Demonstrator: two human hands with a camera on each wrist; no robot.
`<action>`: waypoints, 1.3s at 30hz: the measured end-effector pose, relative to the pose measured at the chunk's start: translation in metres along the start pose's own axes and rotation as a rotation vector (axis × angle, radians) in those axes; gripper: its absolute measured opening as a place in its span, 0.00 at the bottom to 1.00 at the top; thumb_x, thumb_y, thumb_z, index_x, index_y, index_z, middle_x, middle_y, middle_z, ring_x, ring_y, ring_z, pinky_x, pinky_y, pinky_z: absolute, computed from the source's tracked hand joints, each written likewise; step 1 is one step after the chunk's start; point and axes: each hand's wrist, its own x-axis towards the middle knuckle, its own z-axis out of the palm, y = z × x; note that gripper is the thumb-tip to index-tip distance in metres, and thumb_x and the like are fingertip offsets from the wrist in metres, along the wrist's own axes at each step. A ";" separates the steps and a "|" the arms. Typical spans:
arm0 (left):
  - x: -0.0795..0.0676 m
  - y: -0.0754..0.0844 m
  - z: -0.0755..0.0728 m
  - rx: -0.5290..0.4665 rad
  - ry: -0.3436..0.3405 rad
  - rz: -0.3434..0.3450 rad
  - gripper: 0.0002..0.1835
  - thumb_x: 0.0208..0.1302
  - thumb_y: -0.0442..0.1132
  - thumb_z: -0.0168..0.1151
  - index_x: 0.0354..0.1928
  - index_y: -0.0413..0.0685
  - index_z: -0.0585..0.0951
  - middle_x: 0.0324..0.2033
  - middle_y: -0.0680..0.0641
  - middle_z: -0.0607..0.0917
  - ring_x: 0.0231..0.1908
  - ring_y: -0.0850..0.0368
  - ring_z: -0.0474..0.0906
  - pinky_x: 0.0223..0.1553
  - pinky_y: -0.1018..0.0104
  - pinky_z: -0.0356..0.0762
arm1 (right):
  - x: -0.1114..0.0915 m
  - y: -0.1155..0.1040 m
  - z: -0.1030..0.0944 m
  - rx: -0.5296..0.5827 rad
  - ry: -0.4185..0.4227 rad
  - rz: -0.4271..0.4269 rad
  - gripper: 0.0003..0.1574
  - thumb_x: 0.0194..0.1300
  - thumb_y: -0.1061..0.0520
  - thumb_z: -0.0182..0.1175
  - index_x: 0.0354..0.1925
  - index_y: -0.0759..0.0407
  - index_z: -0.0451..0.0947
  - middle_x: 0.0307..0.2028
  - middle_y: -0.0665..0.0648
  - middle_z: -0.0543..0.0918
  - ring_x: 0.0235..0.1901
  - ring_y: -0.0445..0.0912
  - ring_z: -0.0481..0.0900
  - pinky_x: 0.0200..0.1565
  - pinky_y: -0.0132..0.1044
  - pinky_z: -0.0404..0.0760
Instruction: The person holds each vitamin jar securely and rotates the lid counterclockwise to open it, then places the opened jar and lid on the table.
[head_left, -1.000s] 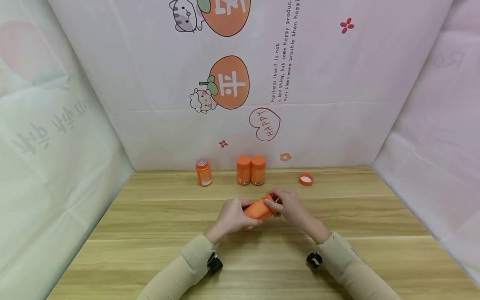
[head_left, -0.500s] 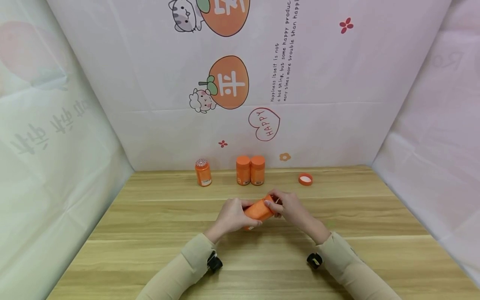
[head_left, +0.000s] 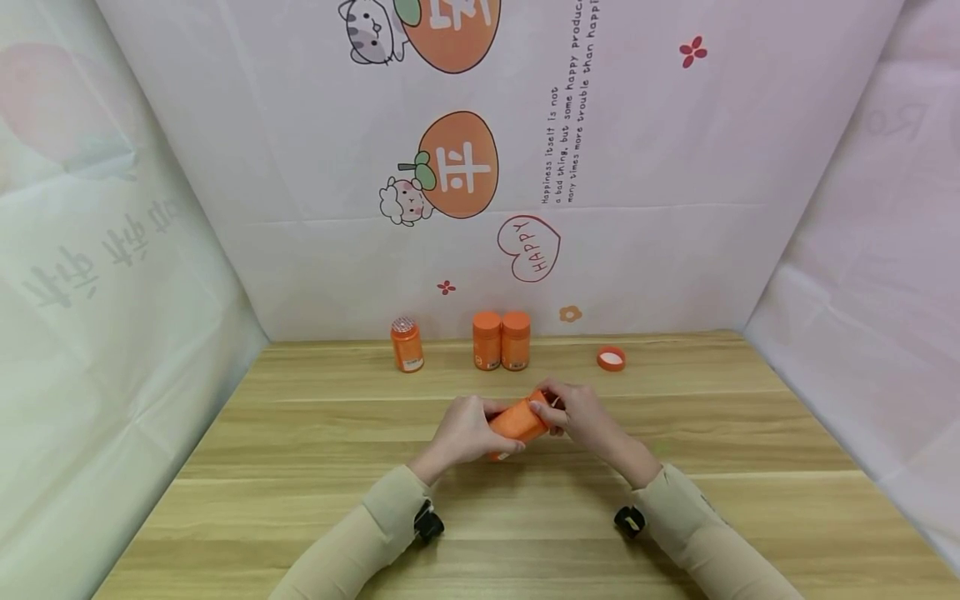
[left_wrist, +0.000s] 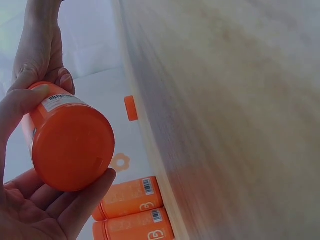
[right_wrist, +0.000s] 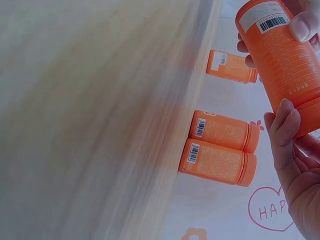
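Observation:
An orange plastic bottle is held tilted over the table, its lid end up and to the right. My left hand grips its body near the base, thumb on one side and fingers on the other. The left wrist view looks onto the round bottom of the bottle. My right hand pinches the orange lid at the upper end. In the right wrist view, a barcode label shows on the bottle near its base. The palm side of the right hand is partly hidden in the head view.
Two lidded orange bottles stand side by side at the table's back edge. Left of them is another bottle with a patterned silvery top and no lid. A loose orange lid lies inside up at the back right. White printed sheets surround the table.

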 end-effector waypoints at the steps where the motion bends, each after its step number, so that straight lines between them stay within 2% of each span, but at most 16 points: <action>1: 0.000 0.000 0.000 0.004 -0.003 0.001 0.24 0.40 0.50 0.78 0.45 0.58 0.86 0.35 0.58 0.87 0.32 0.66 0.77 0.35 0.71 0.74 | 0.000 0.000 0.000 -0.002 0.003 -0.005 0.12 0.67 0.49 0.57 0.40 0.57 0.77 0.22 0.49 0.78 0.16 0.35 0.72 0.19 0.29 0.74; 13: 0.002 -0.002 0.000 0.008 -0.022 0.002 0.23 0.41 0.49 0.77 0.44 0.57 0.86 0.33 0.59 0.87 0.30 0.67 0.77 0.33 0.71 0.74 | -0.001 0.001 0.000 -0.003 0.005 -0.012 0.12 0.67 0.49 0.57 0.41 0.56 0.77 0.23 0.49 0.78 0.16 0.35 0.72 0.19 0.28 0.73; 16: 0.001 -0.004 0.000 -0.041 -0.044 -0.002 0.21 0.41 0.50 0.77 0.41 0.58 0.87 0.30 0.60 0.87 0.29 0.66 0.77 0.32 0.70 0.74 | -0.001 0.001 0.000 -0.028 0.023 -0.046 0.11 0.66 0.50 0.59 0.40 0.56 0.78 0.23 0.48 0.79 0.17 0.35 0.73 0.21 0.28 0.73; 21: 0.000 -0.007 0.000 -0.132 -0.095 -0.046 0.18 0.40 0.55 0.76 0.36 0.61 0.86 0.26 0.61 0.85 0.26 0.65 0.78 0.30 0.68 0.75 | -0.001 0.000 -0.003 -0.048 0.040 -0.102 0.10 0.64 0.50 0.60 0.40 0.54 0.78 0.26 0.48 0.80 0.22 0.38 0.75 0.24 0.27 0.74; 26: 0.000 -0.006 -0.002 -0.140 -0.099 -0.048 0.19 0.40 0.55 0.75 0.37 0.59 0.86 0.26 0.61 0.85 0.27 0.65 0.78 0.31 0.68 0.76 | 0.000 -0.001 -0.004 -0.048 0.039 -0.116 0.10 0.65 0.49 0.59 0.41 0.53 0.77 0.26 0.47 0.79 0.23 0.39 0.75 0.25 0.28 0.74; 32: 0.000 -0.005 -0.007 -0.164 -0.124 -0.054 0.22 0.41 0.53 0.75 0.41 0.57 0.86 0.29 0.59 0.86 0.29 0.64 0.79 0.32 0.67 0.77 | 0.000 0.003 -0.002 -0.063 0.061 -0.201 0.11 0.65 0.51 0.60 0.42 0.55 0.77 0.28 0.48 0.80 0.24 0.36 0.75 0.26 0.27 0.75; 39: 0.002 -0.008 -0.009 -0.178 -0.138 -0.062 0.24 0.43 0.52 0.74 0.46 0.56 0.85 0.31 0.59 0.86 0.30 0.63 0.80 0.34 0.66 0.77 | -0.001 0.005 -0.002 -0.021 0.041 -0.232 0.13 0.65 0.52 0.60 0.45 0.57 0.75 0.31 0.50 0.80 0.26 0.38 0.77 0.28 0.29 0.78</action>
